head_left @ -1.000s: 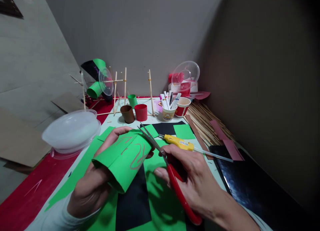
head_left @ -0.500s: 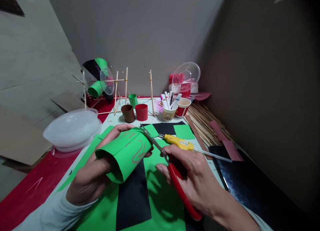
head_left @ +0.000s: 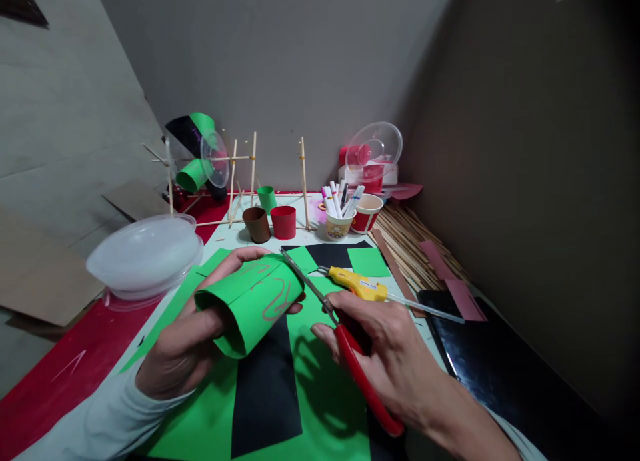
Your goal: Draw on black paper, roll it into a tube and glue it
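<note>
My left hand [head_left: 185, 344] is wrapped round a rolled tube of green paper [head_left: 250, 304] with a brown squiggle drawn on it, held just above the table. My right hand [head_left: 395, 364] grips red-handled scissors [head_left: 345, 354]. Their blades are nearly closed and point up-left, with the tips touching the far edge of the green tube. Beneath both hands lie a green sheet [head_left: 320, 394] and a black paper strip [head_left: 265, 388].
A yellow glue gun [head_left: 357, 284] lies just beyond the scissors. Clear plastic bowls [head_left: 145, 254] sit at left. Brown, red and green cups [head_left: 273, 221], a cup of markers [head_left: 337, 211], a stick frame [head_left: 250, 174] and bamboo sticks [head_left: 415, 241] stand further back. Walls close in behind and right.
The green tube has sunk a little and turned more level in my left hand. The scissors have stayed at its far edge, shifting only slightly.
</note>
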A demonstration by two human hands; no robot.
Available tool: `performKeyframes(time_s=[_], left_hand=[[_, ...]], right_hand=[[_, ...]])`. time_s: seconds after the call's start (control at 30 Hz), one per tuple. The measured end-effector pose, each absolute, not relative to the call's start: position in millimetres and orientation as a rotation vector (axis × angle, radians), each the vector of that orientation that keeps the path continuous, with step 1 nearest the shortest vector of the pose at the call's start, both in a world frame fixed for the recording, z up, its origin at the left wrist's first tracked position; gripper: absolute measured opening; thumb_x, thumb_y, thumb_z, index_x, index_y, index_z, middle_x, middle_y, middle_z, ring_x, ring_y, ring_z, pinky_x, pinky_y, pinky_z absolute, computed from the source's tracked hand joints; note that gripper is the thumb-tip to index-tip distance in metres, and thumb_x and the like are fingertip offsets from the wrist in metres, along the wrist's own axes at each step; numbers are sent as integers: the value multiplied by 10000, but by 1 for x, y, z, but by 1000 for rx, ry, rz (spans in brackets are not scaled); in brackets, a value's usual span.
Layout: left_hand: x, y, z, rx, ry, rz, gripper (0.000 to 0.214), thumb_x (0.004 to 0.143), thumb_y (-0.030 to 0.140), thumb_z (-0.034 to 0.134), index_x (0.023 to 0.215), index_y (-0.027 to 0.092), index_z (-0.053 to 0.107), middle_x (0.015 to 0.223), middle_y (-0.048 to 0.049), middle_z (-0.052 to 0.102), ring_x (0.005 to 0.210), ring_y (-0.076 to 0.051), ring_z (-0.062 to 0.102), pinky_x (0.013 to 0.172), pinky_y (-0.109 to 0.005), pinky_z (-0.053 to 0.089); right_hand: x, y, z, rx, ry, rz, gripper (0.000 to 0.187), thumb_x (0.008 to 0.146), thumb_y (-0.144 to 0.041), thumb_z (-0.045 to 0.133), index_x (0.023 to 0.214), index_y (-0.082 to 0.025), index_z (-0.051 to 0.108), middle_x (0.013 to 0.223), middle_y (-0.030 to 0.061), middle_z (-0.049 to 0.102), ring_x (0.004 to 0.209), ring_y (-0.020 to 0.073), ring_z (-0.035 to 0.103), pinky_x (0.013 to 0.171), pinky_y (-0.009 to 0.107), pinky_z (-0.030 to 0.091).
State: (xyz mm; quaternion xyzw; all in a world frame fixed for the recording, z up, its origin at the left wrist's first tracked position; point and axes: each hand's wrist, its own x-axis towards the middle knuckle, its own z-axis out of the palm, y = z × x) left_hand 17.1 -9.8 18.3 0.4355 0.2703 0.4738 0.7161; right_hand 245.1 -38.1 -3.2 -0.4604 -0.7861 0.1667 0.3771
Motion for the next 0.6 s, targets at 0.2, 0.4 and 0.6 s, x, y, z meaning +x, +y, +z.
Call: performKeyframes(time_s=[0.2, 0.4, 0.6], left_hand=[[14, -10, 16, 978, 572, 1012, 636, 770, 402, 805, 1326, 237, 546, 1255, -89, 739, 1116, -353, 732, 1034, -427, 564], [-9, -5, 2, 959, 507, 937, 610, 778, 380, 773, 1344, 239, 592, 1203, -122, 760, 1088, -397, 735, 1046, -506, 547], [-31, 18, -13, 849, 504, 689, 478, 881, 227, 647, 1356, 279, 637, 1176, -128, 780, 1078, -400, 740, 957, -535, 586]], right_hand=[[245, -38, 2, -1132, -1943, 597, 259, 987, -290, 581, 760, -229, 473, 587, -85, 378, 497, 86, 315, 486, 218, 309], [247, -30, 10, -1273, -1838, 603, 230, 960, -402, 596, 837, -207, 592, 580, -75, 438, 512, 98, 357, 504, 224, 334], [244, -27, 13, -1300, -1732, 787, 282, 868, -456, 688, 944, -204, 588, 583, -66, 542, 494, 113, 475, 494, 239, 377]])
